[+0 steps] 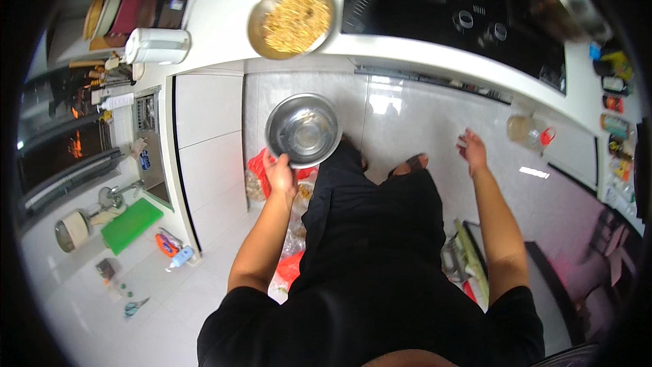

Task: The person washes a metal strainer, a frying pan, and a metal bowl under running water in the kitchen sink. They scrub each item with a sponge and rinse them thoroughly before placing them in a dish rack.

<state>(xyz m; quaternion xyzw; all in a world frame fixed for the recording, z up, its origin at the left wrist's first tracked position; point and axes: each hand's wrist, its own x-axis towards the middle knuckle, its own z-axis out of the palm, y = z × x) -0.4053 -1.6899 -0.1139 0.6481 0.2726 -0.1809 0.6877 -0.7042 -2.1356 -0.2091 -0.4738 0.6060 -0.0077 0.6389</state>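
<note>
My left hand [281, 176] grips the near rim of a stainless steel bowl [304, 131], held over the floor in front of my legs. The bowl's inside looks wet or smeared, with a few small bits in it. My right hand [472, 150] hangs in the air over the floor to the right, its fingers apart and holding nothing. On the white counter ahead stands a metal bowl [256, 24] of yellowish, strip-like food [298, 21], left of the black gas hob [407, 15].
A white electric kettle [158, 46] stands on the counter at left. Beyond the sink [155, 155] are a green cutting board [132, 225] and scissors [135, 307]. Red plastic bags [260, 171] lie by my left leg. A large plastic bottle [524, 130] stands at right below the counter.
</note>
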